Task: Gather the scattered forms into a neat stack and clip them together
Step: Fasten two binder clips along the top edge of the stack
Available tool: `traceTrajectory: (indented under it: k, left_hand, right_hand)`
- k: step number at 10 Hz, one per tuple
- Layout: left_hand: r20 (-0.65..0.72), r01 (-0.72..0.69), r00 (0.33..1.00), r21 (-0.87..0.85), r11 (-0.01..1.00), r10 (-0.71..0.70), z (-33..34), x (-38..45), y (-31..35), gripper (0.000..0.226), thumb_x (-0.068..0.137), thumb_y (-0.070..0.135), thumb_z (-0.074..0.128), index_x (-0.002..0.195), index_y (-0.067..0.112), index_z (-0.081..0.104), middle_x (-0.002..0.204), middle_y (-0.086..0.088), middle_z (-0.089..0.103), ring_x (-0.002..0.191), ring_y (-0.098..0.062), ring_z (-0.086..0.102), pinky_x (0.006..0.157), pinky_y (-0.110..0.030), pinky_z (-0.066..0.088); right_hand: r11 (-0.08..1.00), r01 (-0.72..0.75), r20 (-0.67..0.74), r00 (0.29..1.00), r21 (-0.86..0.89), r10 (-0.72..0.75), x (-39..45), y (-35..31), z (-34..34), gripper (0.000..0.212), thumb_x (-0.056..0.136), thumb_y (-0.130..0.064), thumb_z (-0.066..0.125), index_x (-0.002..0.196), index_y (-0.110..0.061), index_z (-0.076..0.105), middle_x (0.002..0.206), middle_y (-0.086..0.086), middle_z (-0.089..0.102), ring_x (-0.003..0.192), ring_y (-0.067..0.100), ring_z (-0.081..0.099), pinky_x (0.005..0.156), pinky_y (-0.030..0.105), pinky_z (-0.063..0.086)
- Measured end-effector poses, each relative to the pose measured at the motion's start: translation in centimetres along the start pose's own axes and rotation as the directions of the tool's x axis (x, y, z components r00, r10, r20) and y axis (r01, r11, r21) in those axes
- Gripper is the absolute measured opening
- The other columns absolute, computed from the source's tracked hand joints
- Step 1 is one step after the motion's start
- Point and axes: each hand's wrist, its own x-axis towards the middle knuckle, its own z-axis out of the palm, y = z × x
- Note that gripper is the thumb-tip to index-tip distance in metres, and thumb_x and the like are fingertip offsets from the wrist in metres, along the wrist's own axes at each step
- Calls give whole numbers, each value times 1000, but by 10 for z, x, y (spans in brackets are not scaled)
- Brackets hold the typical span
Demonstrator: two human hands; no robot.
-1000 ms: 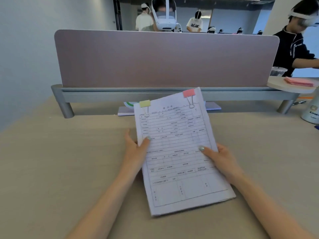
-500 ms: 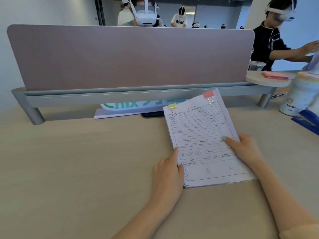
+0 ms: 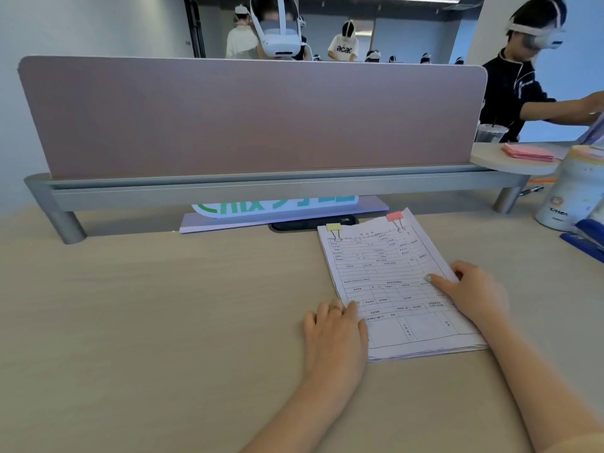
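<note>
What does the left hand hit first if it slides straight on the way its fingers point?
The left hand points away and slightly right, fingertips already at the left edge of the stack of forms. It would likely ride along that edge toward the yellow binder clip; depth is uncertain.

A pale wood-grain tabletop (image 3: 130, 322) fills the near view. Across its far side runs a mauve divider panel (image 3: 248, 116), seated in a grey metal rail (image 3: 261, 188) on short round legs. Under the rail lies a lilac board with green lettering (image 3: 281, 209), and just beside it a flat black device (image 3: 313, 223). At the right edge stands a white printed canister (image 3: 570, 194), with a blue object (image 3: 585, 238) in front of it. A stack of pink paper (image 3: 528, 152) rests on a round shelf (image 3: 510, 163). Beyond the panel, people wearing white headsets (image 3: 281, 31) work.
</note>
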Motion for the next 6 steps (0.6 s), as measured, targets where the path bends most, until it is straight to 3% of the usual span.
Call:
traceTrajectory:
  k: [1, 2, 3, 4, 5, 6]
  left_hand:
    - [21, -17, 1000, 23, 1000, 17, -1, -2, 2, 34, 75, 47, 37, 76, 31, 68, 64, 12, 63, 62, -11, 58, 63, -27, 35]
    - [111, -33, 993, 19, 999, 30, -6, -4, 4, 36, 74, 53, 39, 75, 32, 68, 64, 11, 62, 63, -11, 57, 62, -26, 36]
    - [125, -15, 992, -75, 997, 25, -11, -7, 3, 38, 74, 57, 39, 83, 34, 69, 70, 14, 63, 67, -10, 58, 67, -24, 34]
    - [182, 64, 983, -223, 973, -23, -24, -11, -4, 56, 77, 59, 23, 112, 35, 59, 103, 12, 59, 101, -12, 52, 84, -25, 33]
    - [105, 73, 994, -476, 876, -25, -38, -16, -14, 59, 70, 62, 19, 119, 43, 45, 111, 24, 44, 113, -10, 38, 94, -25, 22]
    - [-166, -6, 974, -703, 711, -156, -79, -19, -23, 49, 72, 61, 42, 120, 53, 35, 116, 33, 34, 112, -3, 38, 101, -29, 31]
  right_hand:
    - [998, -54, 16, 998, 14, 54, 1, 1, 1, 38, 74, -54, 64, 78, -17, 55, 74, -1, 60, 73, 27, 58, 58, 30, 38]
    - [996, -85, 15, 996, 0, 85, 1, 2, 3, 41, 73, -57, 62, 87, -20, 54, 85, -3, 61, 82, 26, 59, 64, 31, 40]
    - [994, -108, 1, 994, -27, 108, -1, 2, 5, 47, 74, -58, 60, 98, -18, 53, 99, 2, 61, 93, 29, 59, 72, 34, 42]
    - [995, -88, -45, 995, -56, 86, -4, 2, 8, 55, 77, -54, 60, 116, -15, 51, 114, 9, 59, 103, 33, 57, 87, 41, 43]
    - [994, -94, -122, 987, 55, 100, -4, -1, -2, 47, 81, -43, 58, 119, -17, 52, 115, 9, 58, 102, 33, 57, 92, 45, 41]
    - [971, -19, -235, 969, 237, 77, 0, -14, -25, 35, 83, -34, 59, 114, -16, 55, 112, 9, 59, 92, 32, 59, 88, 47, 44]
